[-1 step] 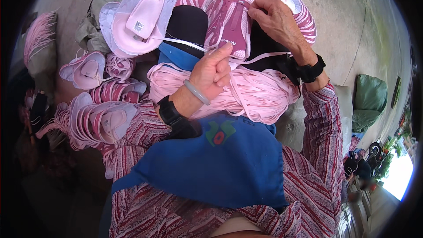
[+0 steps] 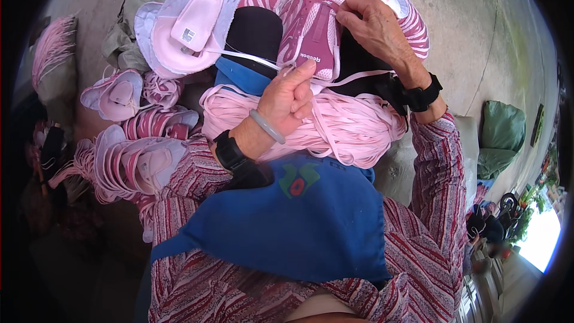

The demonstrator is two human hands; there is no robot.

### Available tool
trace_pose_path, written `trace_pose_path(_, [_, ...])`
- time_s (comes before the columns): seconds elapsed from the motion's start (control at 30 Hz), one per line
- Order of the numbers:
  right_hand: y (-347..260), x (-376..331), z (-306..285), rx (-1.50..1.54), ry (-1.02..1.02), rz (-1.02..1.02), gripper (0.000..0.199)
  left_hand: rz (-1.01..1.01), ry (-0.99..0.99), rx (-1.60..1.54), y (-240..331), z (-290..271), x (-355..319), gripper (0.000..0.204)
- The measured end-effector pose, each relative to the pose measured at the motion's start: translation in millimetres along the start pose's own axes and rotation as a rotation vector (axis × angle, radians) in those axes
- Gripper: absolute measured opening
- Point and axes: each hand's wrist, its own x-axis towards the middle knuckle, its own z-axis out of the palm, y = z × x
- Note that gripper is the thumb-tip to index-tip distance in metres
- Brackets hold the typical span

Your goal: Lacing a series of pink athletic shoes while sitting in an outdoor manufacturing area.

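A pink and white shoe upper [image 2: 317, 27] with a mesh front and a darker pink tongue lies in front of me. At its near edge my left hand [image 2: 288, 97] is closed, thumb and forefinger against the edge and the other fingers curled. My right hand [image 2: 375, 29] pinches the upper's right side beside the eyelets; what lies between its fingertips is hidden. A pale lace [image 2: 248, 57] runs from the left to the near edge. Below both hands sits a thick bundle of pink laces [image 2: 353, 125], over my lap.
An opened pale lining-side upper [image 2: 197, 21] lies at the upper left, with stacked striped uppers [image 2: 128, 164] below it. More pink laces [image 2: 54, 51] hang at the far left. A green bag [image 2: 502, 134] stands on the concrete floor [image 2: 478, 42] to the right. My blue apron [image 2: 293, 221] covers my front.
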Motion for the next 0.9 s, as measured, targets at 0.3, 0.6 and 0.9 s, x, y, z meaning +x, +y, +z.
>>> trace_pose_path(0.3, [-2.3, -0.7, -8.9, 0.144, -0.024, 0.098, 0.024, -0.086, -0.067, 0.821, 52.2, 7.5, -31.5, 0.032])
trace_pose_path(0.6, [-8.7, 2.0, -17.2, 0.049, -0.077, 0.1, 0.024, 0.608, 0.052, 0.956, 93.2, 41.0, 11.1, 0.018])
trace_pose_path(0.9, [-10.2, -2.5, 3.6, 0.227, 0.032, 0.02, 0.019, 0.48, 0.04, 0.985, 86.7, 33.8, 48.1, 0.015])
